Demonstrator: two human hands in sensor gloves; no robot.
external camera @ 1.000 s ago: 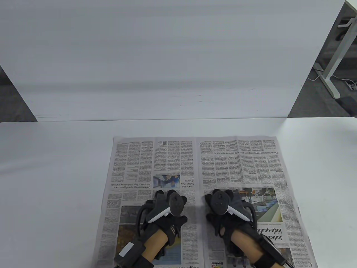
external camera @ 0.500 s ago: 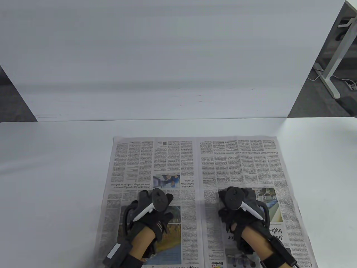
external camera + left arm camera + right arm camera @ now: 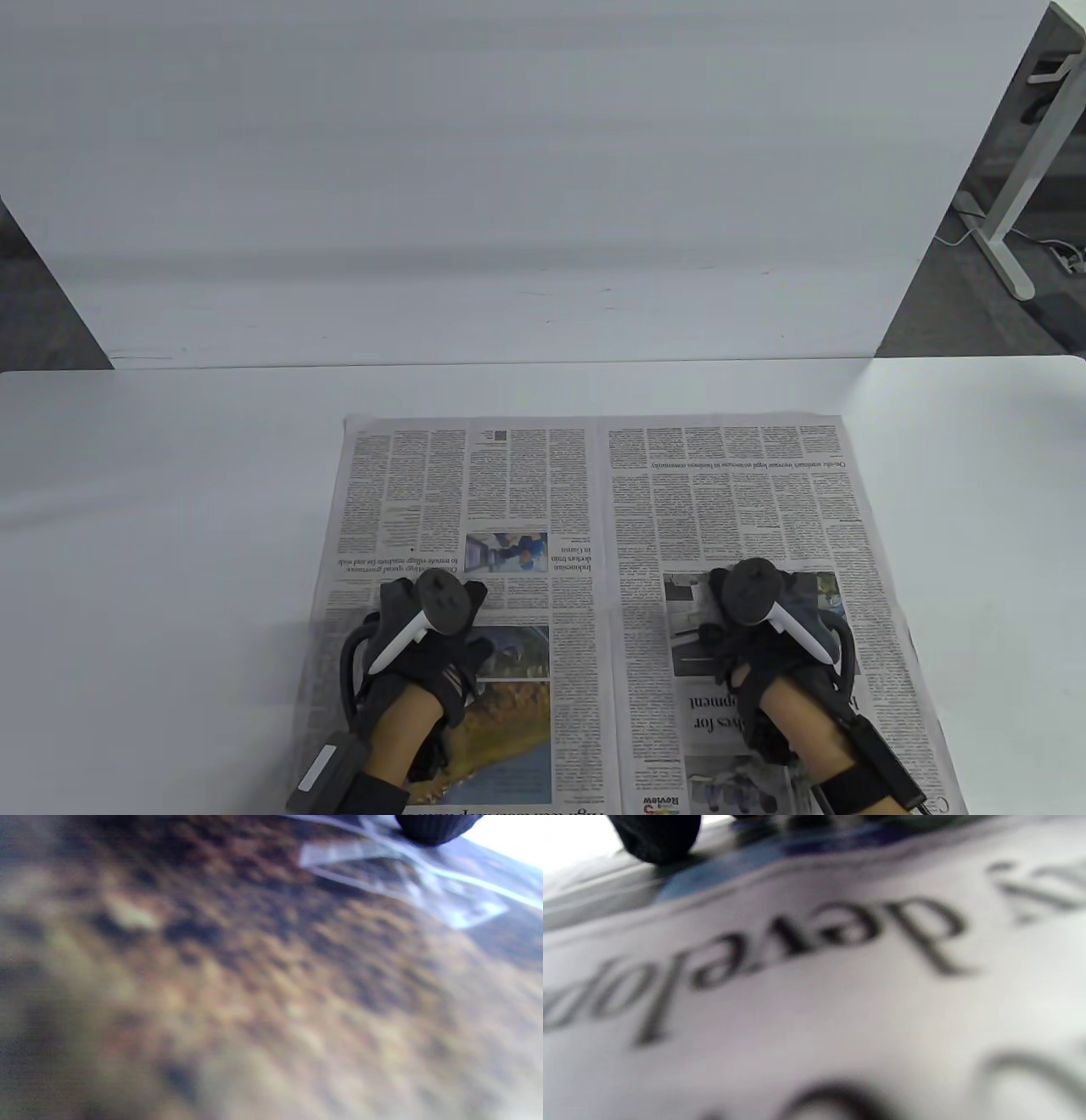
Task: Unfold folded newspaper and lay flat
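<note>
Table view: left hand (image 3: pixel 433 649) and right hand (image 3: pixel 768 641) palm-down, pressing flat on the opened newspaper (image 3: pixel 543 484) — grasping nothing; thin printed sheet spread on the smooth white table (image 3: pixel 170 526).

from my feed i see a white counter (image 3: pixel 170 509) filling the lower half. behind its far edge stands a white board (image 3: pixel 509 170) like a backdrop. at upper right is a white desk leg (image 3: pixel 1014 195) on dark grey floor (image 3: pixel 959 289), with cables (image 3: pixel 1060 250) near its foot.
</note>
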